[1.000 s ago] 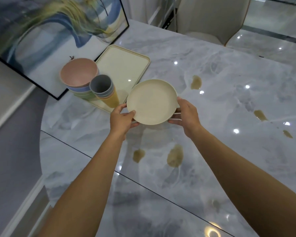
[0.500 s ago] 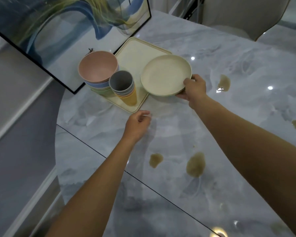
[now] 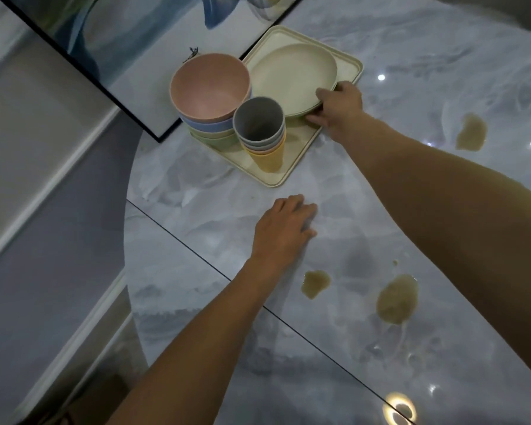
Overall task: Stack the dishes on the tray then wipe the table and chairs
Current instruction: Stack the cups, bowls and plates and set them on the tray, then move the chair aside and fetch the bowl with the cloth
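The cream plate (image 3: 292,78) was gripped at its near rim by the right hand (image 3: 339,107), with the thumb laid over the top of the rim and the fingers curled beneath it. The plate was positioned over the far half of the cream tray (image 3: 351,64); whether it lay flat there or was lifted slightly at the held edge could not be told. On the left part of the same tray a stack of bowls (image 3: 209,87) was seen, a pink one uppermost with blue and green ones under it. Just beside the bowls a stack of cups (image 3: 258,121) was set, topped by a grey one, with a yellow one lowest. The left hand (image 3: 284,228) was spread palm down over the marble table (image 3: 426,72), near the tray's closest corner but apart from it, its fingers loosely extended and nothing held. Contact with the surface could not be confirmed. Three brownish spills were seen on the table: one (image 3: 471,131) to the right of the right forearm and two (image 3: 314,283) (image 3: 397,299) between the forearms. A black-framed picture (image 3: 129,41) was seen just behind the bowls.
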Available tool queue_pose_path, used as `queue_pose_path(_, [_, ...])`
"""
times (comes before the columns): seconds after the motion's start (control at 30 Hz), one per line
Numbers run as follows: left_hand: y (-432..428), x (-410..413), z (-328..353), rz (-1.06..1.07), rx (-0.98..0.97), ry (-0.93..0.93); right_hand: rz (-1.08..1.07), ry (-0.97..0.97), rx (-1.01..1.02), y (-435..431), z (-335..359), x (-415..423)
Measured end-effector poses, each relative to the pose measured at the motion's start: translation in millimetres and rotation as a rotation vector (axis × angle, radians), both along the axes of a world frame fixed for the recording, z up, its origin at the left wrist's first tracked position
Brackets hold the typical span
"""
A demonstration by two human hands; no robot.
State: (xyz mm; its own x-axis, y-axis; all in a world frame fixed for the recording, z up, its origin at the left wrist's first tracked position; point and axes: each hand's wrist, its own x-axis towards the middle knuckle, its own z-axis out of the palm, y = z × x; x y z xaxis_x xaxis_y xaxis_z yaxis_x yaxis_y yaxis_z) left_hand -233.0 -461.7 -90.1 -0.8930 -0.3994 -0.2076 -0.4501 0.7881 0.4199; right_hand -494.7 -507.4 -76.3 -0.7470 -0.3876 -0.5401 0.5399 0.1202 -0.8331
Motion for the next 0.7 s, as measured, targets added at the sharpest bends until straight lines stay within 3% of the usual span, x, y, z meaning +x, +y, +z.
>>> queue_pose_path(0.3, [3, 2, 0, 0.043, 0.039, 0.004, 0.177, -0.053, -0.008, 47, 31, 2])
queue_pose_path(0.5, [4, 0, 2, 0.095, 0.107, 0.005, 0.190, -0.026, -0.013, 151, 47, 16])
queue_pose_path(0.7, [28, -3, 29, 0.261, 0.289, 0.186, 0.144, -0.042, 0.038, 289, 48, 47])
